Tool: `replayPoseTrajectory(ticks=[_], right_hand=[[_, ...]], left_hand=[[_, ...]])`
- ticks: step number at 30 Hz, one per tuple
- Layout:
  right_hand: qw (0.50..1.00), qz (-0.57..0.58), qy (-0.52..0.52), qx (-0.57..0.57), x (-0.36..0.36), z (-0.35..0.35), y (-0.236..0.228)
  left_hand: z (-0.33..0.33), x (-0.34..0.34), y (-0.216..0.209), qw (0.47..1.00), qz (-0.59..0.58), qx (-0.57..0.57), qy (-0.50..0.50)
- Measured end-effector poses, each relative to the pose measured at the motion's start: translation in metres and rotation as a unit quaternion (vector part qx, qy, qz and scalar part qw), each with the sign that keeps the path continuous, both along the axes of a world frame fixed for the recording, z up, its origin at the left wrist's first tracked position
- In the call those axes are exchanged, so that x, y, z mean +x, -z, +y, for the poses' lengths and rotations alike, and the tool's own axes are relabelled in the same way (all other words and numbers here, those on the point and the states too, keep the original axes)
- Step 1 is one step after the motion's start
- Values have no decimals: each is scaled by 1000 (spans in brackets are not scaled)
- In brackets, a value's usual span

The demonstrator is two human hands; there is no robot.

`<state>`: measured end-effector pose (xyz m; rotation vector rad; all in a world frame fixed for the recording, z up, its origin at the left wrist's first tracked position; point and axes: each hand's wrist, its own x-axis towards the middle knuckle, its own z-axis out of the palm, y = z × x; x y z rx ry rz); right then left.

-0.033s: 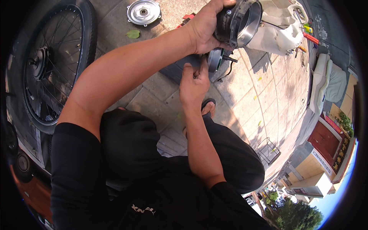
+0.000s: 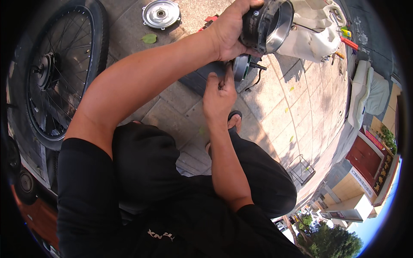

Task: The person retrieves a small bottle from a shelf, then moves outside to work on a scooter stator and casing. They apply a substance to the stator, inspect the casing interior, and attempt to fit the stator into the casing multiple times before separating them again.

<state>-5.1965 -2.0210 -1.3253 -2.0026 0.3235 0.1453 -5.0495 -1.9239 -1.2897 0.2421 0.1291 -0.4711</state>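
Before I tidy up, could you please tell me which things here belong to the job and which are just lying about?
Likely the job's:
black ring, held by the left fingers
round motor part, by the right fingers
silver cover, probably

Likely lying about:
green leaf
spoked wheel, untouched

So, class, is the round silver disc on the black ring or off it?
Off: the silver disc lies on the paving, well apart from the black ring, which the left hand holds up.

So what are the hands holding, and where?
The left hand holds a hollow black-and-silver metal ring by its outer left side. The right hand is at a round silver metal part; I can't tell if it's gripping.
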Motion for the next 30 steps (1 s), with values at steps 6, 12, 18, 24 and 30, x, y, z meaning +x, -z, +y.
replayPoseTrajectory(ticks=[6,12,18,24,30], right_hand=[[998,-32,-39,-44,-2,-8,0],[993,-48,-68,-86,-3,-13,2],[985,-82,-96,-117,2,-13,-2],[991,-42,-111,-63,7,-9,-20],[989,-54,-134,-29,3,-39,-1]], left_hand=[[2,2,-3,1000,-16,12,6],[1,3,-1,1000,-21,9,7],[0,3,-1,999,-21,30,7],[7,-2,-5,1000,-7,-2,30],[20,7,-12,998,-41,-44,33]])
